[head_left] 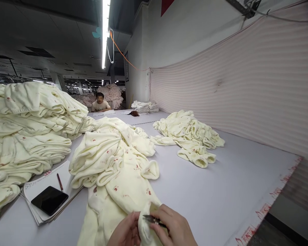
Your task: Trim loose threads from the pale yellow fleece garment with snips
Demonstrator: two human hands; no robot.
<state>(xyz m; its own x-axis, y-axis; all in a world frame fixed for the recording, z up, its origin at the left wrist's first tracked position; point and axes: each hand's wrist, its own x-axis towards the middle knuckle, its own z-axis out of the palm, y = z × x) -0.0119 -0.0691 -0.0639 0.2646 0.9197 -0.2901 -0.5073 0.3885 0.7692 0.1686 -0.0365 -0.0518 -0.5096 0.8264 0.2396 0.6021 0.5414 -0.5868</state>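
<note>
A pale yellow garment with small red prints (133, 184) lies bunched on the table and runs down to the front edge of the view. My left hand (127, 230) grips an edge of this cloth, its fingers curled. My right hand (173, 225) is closed around small dark thread snips (154, 219), whose pointed blades lie against the folded edge, just right of my left hand. Part of the snips is hidden by my right fingers.
Tall yellow garment stacks (36, 126) stand left, beside papers (37, 186) bearing a black phone (49, 200) and a pen (60, 182). Another yellow pile (190, 131) lies right of centre on the grey table (207, 194). A person (100, 103) leans at the far end.
</note>
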